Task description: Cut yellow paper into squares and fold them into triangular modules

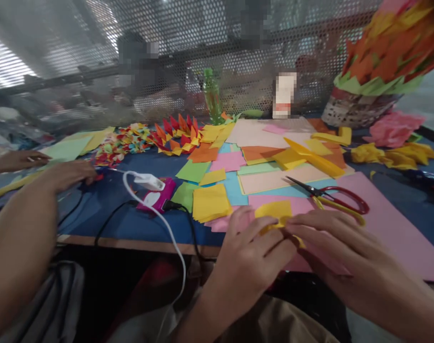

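Between my hands is a small yellow piece of paper point(274, 212), bent or curled, above the pink sheets at the table's front edge. My left hand point(254, 255) pinches its left and lower side, and my right hand point(338, 238) grips its right side with fingers closed. Part of the paper is hidden by my fingers. To the left of it lies a stack of yellow paper squares point(210, 202). Scissors point(320, 193) with red and yellow handles rest just beyond my right hand, blades partly apart.
A magenta power adapter point(156, 197) with white and black cables lies left. A co-worker's hands point(65, 176) work further left. Behind stand folded-paper pieces point(177, 136), a green bottle point(212, 95) and a basket point(360, 105) of orange paper. A pink sheet point(391, 224) lies right.
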`<state>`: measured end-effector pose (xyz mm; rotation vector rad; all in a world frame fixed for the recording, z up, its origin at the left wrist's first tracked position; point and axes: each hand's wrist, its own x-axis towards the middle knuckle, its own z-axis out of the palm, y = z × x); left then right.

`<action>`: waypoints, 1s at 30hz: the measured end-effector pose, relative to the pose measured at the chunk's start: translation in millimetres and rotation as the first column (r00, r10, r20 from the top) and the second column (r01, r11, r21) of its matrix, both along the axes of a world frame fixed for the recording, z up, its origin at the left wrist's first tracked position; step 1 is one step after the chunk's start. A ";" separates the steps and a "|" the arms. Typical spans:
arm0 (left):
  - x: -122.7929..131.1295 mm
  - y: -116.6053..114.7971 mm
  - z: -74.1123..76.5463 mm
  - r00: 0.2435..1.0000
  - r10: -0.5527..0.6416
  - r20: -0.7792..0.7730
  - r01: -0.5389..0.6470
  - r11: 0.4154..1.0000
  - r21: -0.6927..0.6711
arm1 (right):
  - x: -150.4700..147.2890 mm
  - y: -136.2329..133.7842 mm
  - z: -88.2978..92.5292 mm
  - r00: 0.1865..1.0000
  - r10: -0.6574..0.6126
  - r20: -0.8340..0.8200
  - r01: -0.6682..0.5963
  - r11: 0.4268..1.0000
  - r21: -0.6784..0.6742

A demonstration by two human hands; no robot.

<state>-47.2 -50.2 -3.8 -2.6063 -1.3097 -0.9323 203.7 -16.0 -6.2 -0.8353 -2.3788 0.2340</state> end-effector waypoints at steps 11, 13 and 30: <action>1.3 -3.2 -9.1 0.989 -0.013 0.148 0.038 0.986 -0.164 | 9.8 5.4 -27.1 0.998 -0.028 0.053 0.025 0.999 0.045; 2.5 -2.3 -9.0 0.974 0.018 0.226 0.023 0.984 -0.176 | 13.1 2.1 -24.4 0.999 -0.043 0.031 0.043 0.999 0.005; 16.0 5.6 -16.7 0.966 0.237 0.106 -0.206 0.949 -0.240 | 10.1 -19.4 -34.1 0.993 -0.063 0.098 0.066 0.997 -0.029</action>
